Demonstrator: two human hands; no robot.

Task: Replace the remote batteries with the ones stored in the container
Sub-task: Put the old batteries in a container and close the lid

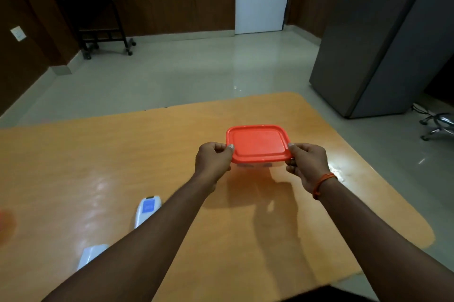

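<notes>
Both hands hold the container above the counter, one at each short end. The left hand has its fingers clamped on the left edge of the orange lid, thumb on top. The right hand grips the right edge the same way, its fingers closed on the rim; an orange thread band circles that wrist. The lid is on. Dark shapes show through the clear base just below the lid, too blurred to tell. The remote lies on the counter well to the left of and nearer than the left fingers, partly hidden by the left forearm.
</notes>
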